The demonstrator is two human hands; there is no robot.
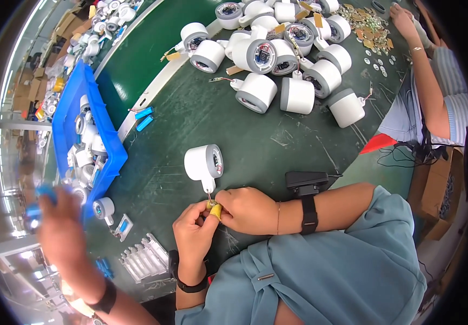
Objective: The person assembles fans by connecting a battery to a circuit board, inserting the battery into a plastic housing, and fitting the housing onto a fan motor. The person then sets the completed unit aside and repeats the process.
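Note:
A white cylindrical housing with a grey rim (201, 162) lies on its side on the green table in front of me, its short neck pointing toward my hands. Thin wires (209, 196) run out of the neck to my fingertips. My left hand (195, 223) pinches a small part at the wires' end, with yellow covers on its fingertips. From the right, my right hand (247, 208) meets it with fingers closed at the same spot. The fingers mostly hide the small part, so its kind is unclear.
Many similar housings (258, 93) are heaped at the far side, beside small boards and white discs (375, 64). A blue bin (116, 157) of housings stands left. White plastic pieces (144, 259) and blue cylindrical cells (144, 118) lie nearby. A co-worker's blurred hand (63, 233) is at left, another's arm (426, 86) at right.

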